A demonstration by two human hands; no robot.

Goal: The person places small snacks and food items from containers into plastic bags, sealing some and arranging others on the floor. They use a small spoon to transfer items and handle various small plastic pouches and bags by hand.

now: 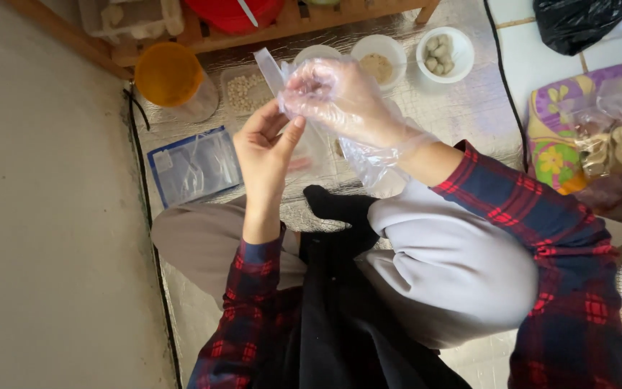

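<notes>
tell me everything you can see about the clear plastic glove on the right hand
The clear plastic glove is thin, loose and crinkled, covering the right hand with its open cuff flaring past the wrist. It is see-through, the skin showing. The bare left hand pinches it from below, above the silver mat.

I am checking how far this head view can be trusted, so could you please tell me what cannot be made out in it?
- Left hand palm: turned away, so its hold on the clear plastic bag is hidden.
- Right hand: blurred under a clear plastic glove.
- Middle white bowl: contents too small to identify.
- Red container and black bag: cut off by the top edge.
- Floor under the lap: hidden by the legs.
</notes>
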